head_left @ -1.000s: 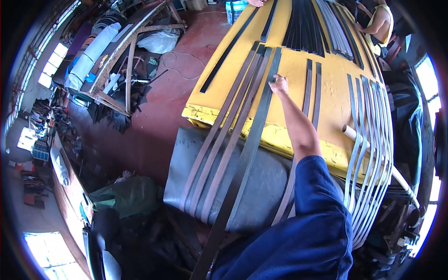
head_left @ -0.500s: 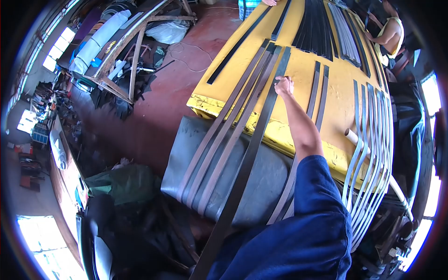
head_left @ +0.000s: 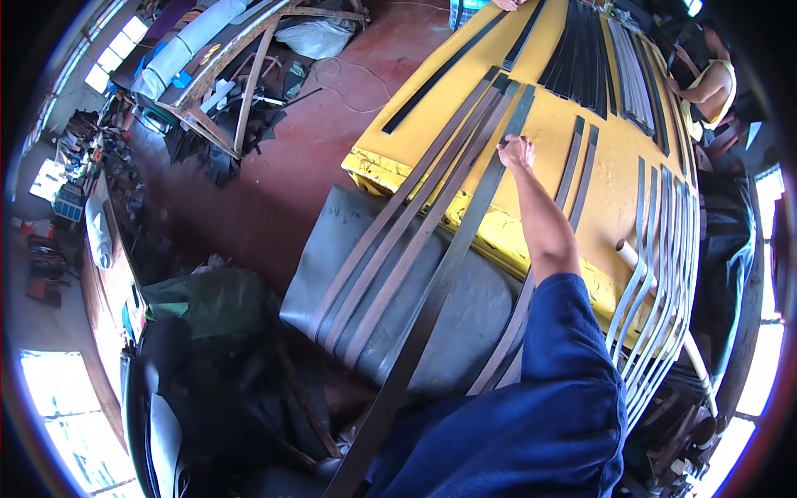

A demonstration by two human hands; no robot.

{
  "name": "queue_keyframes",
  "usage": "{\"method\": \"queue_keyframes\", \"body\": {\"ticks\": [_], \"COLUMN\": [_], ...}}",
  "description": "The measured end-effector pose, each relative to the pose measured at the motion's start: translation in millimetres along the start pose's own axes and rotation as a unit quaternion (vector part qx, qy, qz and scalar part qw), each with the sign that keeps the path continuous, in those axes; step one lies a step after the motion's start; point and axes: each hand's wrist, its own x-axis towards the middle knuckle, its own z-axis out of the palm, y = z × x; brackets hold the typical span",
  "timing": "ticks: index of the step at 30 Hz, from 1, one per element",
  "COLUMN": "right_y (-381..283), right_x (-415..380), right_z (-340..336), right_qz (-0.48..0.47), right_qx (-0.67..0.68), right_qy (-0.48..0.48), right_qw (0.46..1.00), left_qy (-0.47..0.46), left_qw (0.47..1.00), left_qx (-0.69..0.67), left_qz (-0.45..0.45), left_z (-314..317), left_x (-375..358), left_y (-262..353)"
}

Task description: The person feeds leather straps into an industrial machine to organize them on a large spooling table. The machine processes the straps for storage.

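Observation:
My right hand (head_left: 516, 153) reaches forward over the yellow-topped table, its fingers closed at the edge of a long dark leather-like strip (head_left: 465, 236). That strip runs from above the hand, over the table's near edge and down to the bottom of the view. Left of it lie several brown strips (head_left: 407, 199), which hang over a grey covered block (head_left: 332, 241). Two more brown strips (head_left: 573, 158) lie to the right of my wrist. My left hand is out of view.
The yellow table (head_left: 432, 124) also bears black strips (head_left: 573, 62) and grey strips (head_left: 627, 75). Pale strips (head_left: 652, 266) hang over its right side near a tube (head_left: 635, 253). A co-worker (head_left: 710, 87) stands at the far right; another person's hand (head_left: 506, 4) rests at the far edge.
The view has shifted slightly, so the table sits a little further right. My right hand stays closed at the dark strip, at about the same place along it.

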Motion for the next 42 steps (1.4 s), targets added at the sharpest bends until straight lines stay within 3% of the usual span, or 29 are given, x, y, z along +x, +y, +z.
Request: {"method": "queue_keyframes", "body": {"ticks": [10,18,22,24,26,28,30,32,37,42], "right_y": [-13.0,-26.3,-27.5,-27.7,-23.5,-22.8,-24.1,-26.0,-23.7,-15.5], "right_x": [-10.8,-64.4,-123.4,-158.1,-192.9,-226.5,-263.0,-295.5,-367.0,-415.0], "right_z": [-1.7,-15.6,-21.3,-25.2,-29.2,-33.6,-40.5,-46.9,-59.8,-70.9], "right_qz": [-0.003,-0.097,-0.224,-0.295,-0.32,-0.346,-0.356,-0.362,-0.361,-0.345], "right_qx": [-0.016,-0.013,0.018,0.024,0.04,0.059,0.064,0.071,0.078,0.057], "right_qy": [-0.014,0.093,0.124,0.13,0.118,0.107,0.088,0.064,0.024,0.019], "right_qw": [1.0,0.991,0.967,0.946,0.939,0.93,0.928,0.927,0.929,0.937], "left_qy": [-0.06,-0.044,0.009,-0.003,0.044,0.041,0.06,0.087,0.146,0.147], "left_qw": [0.995,0.989,0.987,0.986,0.979,0.975,0.968,0.967,0.97,0.962], "left_qx": [0.022,0.031,0.101,0.148,0.161,0.203,0.21,0.218,0.193,0.228], "left_qz": [-0.076,-0.138,-0.129,-0.078,-0.114,-0.08,-0.121,-0.103,-0.017,0.019], "left_z": [-18.4,-42.5,-54.0,-65.1,-69.0,-88.6,-86.3,-95.5,-100.0,-98.3], "left_x": [34.3,76.7,93.0,110.2,130.4,167.0,181.1,208.5,246.6,261.6], "left_y": [-15.9,-49.1,-78.7,-102.0,-117.4,-170.3,-166.5,-215.2,-260.3,-259.4]}}
